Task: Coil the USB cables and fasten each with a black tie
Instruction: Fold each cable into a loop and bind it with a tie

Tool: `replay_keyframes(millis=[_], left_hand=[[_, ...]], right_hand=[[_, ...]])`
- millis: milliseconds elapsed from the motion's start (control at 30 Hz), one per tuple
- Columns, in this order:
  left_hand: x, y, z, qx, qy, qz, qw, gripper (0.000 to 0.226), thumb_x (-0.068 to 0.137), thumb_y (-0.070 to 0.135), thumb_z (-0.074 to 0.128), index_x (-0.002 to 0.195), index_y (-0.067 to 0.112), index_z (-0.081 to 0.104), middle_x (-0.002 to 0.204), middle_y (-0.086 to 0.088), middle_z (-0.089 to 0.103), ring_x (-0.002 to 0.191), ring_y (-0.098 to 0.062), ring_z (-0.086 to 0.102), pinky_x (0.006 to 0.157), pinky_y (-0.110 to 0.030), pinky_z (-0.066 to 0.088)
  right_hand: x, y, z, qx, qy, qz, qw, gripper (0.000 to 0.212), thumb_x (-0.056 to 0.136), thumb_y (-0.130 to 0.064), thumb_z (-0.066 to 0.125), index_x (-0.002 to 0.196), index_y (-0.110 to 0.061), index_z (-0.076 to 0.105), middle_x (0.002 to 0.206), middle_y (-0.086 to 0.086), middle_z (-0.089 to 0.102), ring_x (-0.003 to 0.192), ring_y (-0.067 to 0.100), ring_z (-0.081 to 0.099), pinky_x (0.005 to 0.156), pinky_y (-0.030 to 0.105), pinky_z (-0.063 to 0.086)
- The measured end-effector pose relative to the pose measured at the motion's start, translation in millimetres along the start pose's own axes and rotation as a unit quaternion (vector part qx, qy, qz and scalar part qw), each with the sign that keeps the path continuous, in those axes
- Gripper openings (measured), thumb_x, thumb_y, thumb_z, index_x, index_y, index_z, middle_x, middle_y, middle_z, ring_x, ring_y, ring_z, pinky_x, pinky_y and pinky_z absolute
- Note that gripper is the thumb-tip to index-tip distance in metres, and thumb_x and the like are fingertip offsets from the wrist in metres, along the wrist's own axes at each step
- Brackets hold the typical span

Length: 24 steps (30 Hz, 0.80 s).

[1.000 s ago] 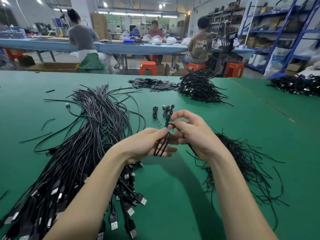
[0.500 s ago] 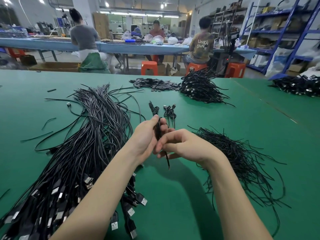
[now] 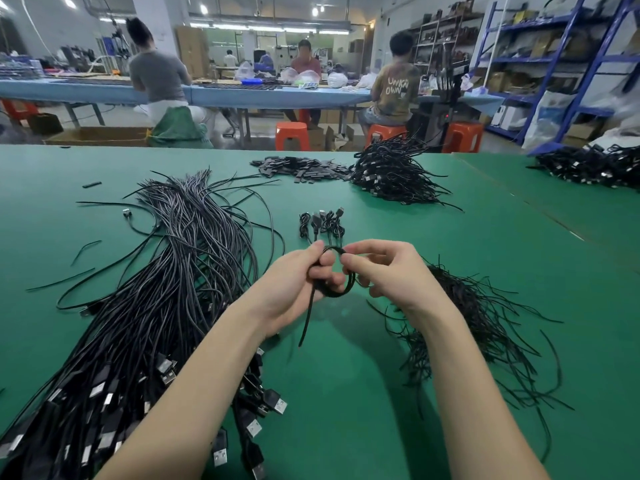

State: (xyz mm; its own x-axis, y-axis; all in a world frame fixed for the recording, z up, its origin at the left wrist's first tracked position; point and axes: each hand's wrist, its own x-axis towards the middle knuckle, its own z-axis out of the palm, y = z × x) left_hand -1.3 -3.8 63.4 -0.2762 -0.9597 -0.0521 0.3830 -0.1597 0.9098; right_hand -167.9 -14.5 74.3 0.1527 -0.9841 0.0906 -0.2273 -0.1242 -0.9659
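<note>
Between both hands, raised off the green table (image 3: 346, 393), sits one USB cable (image 3: 341, 289) bent into a small loop w/ a loose tail hanging down below the left hand (image 3: 294, 289); left hand's fingers are curled round the loop, prob. to keep the turns from springing apart; right hand (image 3: 388, 275) pinches the loop's near side w/ thumb & forefinger, seemingly feeding or wrapping the next turn; can't tell if a tie is in the pinch. Left of the left hand lies the big uncoiled cable bundle (image 3: 166, 289), plugs toward the person, so the next one is a short reach away. Right of the right hand, close by, is the pile of black ties (image 3: 485, 323), handy for that hand to grab. Just beyond the hands lie a few finished coils (image 3: 322, 223), set aside from raw stock. Judgement: coiling nearly done, fastening not yet.
</note>
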Motion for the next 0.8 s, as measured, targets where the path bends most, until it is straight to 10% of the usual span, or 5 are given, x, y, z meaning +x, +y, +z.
replay_keyframes(millis=[267,467,600,800], left_hand=[[-1,-6,6,0.421,0.129,0.158,0.884,0.034,0.108,0.028,0.033,0.091,0.013,0.058,0.07,0.011,0.058,0.08,-0.008,0.065,0.085,-0.032,0.052],[-2,-7,12,0.457,0.118,0.163,0.866,0.025,0.108,0.018,0.034,0.109,0.003,0.054,0.108,-0.012,0.065,0.08,-0.021,0.074,0.071,-0.041,0.061],[-4,-8,9,0.477,0.101,0.17,0.856,0.019,0.108,0.019,0.034,0.105,0.008,0.049,0.093,0.0,0.069,0.062,-0.004,0.069,0.061,-0.015,0.052],[-2,-8,6,0.496,0.105,0.2,0.838,0.016,0.106,0.011,0.034,0.105,0.004,0.048,0.078,0.003,0.064,0.062,0.001,0.061,0.058,-0.014,0.046]], right_hand=[[4,2,15,0.068,0.092,-0.033,0.993,0.005,0.087,-0.01,0.078,0.087,-0.015,0.079,0.071,0.005,0.075,0.056,0.009,0.065,0.064,0.027,0.06],[3,1,22,0.06,0.111,-0.08,0.989,0.013,0.086,-0.013,0.079,0.08,-0.025,0.079,0.074,0.002,0.077,0.063,0.012,0.071,0.066,0.03,0.062],[2,0,25,0.053,0.105,-0.092,0.989,0.011,0.089,-0.013,0.077,0.091,-0.024,0.08,0.077,0.003,0.078,0.072,0.018,0.077,0.067,0.032,0.062],[2,-2,21,-0.018,0.056,-0.127,0.99,0.013,0.087,-0.024,0.074,0.096,-0.031,0.08,0.083,-0.011,0.078,0.076,0.007,0.075,0.074,0.024,0.057]])
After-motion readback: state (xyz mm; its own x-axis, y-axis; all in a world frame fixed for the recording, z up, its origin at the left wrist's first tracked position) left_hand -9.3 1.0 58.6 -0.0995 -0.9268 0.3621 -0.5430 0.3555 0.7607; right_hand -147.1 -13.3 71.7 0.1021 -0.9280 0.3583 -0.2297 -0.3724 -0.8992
